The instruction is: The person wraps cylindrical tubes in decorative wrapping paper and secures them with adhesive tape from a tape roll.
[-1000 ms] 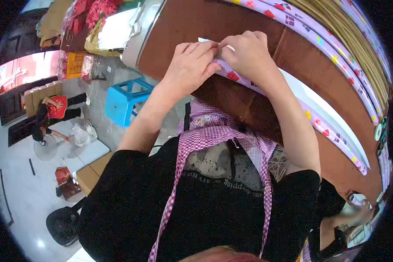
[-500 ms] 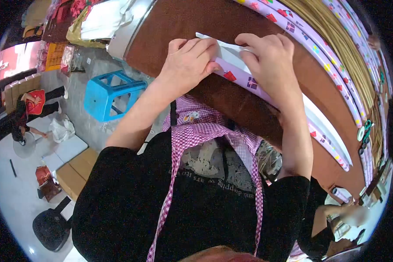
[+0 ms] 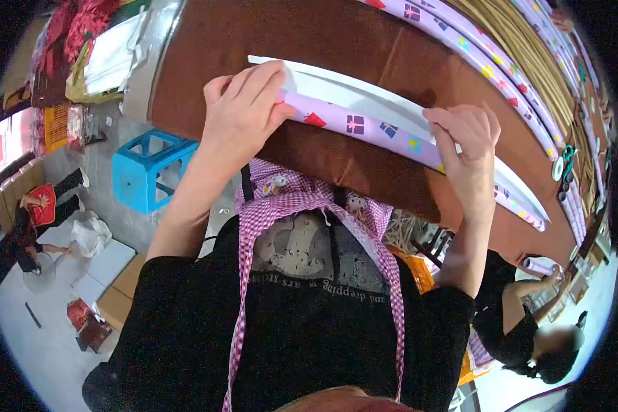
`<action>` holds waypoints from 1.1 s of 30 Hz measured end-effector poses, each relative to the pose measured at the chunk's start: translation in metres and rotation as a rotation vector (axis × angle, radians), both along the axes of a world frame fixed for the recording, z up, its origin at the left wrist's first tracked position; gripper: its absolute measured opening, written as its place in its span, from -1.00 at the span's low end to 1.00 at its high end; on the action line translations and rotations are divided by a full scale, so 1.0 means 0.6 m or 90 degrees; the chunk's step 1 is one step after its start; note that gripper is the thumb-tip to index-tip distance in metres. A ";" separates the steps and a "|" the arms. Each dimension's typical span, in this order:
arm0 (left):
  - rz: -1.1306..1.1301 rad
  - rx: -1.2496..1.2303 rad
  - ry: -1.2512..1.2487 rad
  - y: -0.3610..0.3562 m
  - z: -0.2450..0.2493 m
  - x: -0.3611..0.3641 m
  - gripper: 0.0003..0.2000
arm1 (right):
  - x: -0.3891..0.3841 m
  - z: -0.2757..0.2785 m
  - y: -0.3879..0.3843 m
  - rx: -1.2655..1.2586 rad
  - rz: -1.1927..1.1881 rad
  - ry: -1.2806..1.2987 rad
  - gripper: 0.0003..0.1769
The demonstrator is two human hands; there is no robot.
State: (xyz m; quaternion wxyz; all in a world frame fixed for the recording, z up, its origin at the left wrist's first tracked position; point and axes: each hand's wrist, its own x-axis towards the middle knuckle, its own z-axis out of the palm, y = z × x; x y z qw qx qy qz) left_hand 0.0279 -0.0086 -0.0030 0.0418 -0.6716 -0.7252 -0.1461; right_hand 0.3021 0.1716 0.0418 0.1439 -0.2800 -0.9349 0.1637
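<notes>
A partly rolled length of lilac wrapping paper [image 3: 333,121] with a printed gift pattern lies across the brown table [image 3: 336,34] in front of me. Its white inner side shows along the far edge. My left hand [image 3: 247,103] grips the paper near its left end, the thumb on the printed roll and the fingers over the white edge. Further right, my right hand [image 3: 468,141] pinches the white edge between thumb and fingers. The paper's right end lies on the table past my right hand.
Finished lilac rolls [image 3: 474,55] and a bundle of brown paper rolls [image 3: 522,51] lie along the far side. Green scissors [image 3: 568,156] and tape [image 3: 557,168] sit at the right. A blue stool [image 3: 147,172] stands left. One person [image 3: 522,309] works at right, another [image 3: 31,226] far left.
My hands have moved apart along the paper, the left one leftward and the right one rightward and down. More of the roll between them shows. The view has shifted slightly.
</notes>
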 end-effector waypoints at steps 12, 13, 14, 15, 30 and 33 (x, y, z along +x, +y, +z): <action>0.001 -0.080 -0.007 0.002 0.014 -0.001 -0.53 | 0.005 -0.003 -0.003 0.044 -0.040 -0.055 -0.77; 0.005 -0.089 -0.017 0.003 0.016 -0.001 -0.53 | 0.005 -0.004 -0.002 0.048 -0.035 -0.051 -0.76; 0.002 -0.092 -0.020 0.003 0.017 -0.001 -0.53 | 0.004 -0.003 0.000 0.045 -0.037 -0.055 -0.76; 0.001 -0.096 -0.018 0.002 0.017 -0.002 -0.52 | 0.004 -0.003 0.002 0.040 -0.033 -0.064 -0.75; -0.001 -0.127 -0.025 0.002 0.022 -0.007 -0.50 | -0.008 -0.001 0.006 0.051 -0.019 -0.132 -0.70; 0.000 -0.127 -0.026 0.000 0.022 -0.007 -0.50 | -0.009 -0.003 0.007 0.061 -0.015 -0.139 -0.68</action>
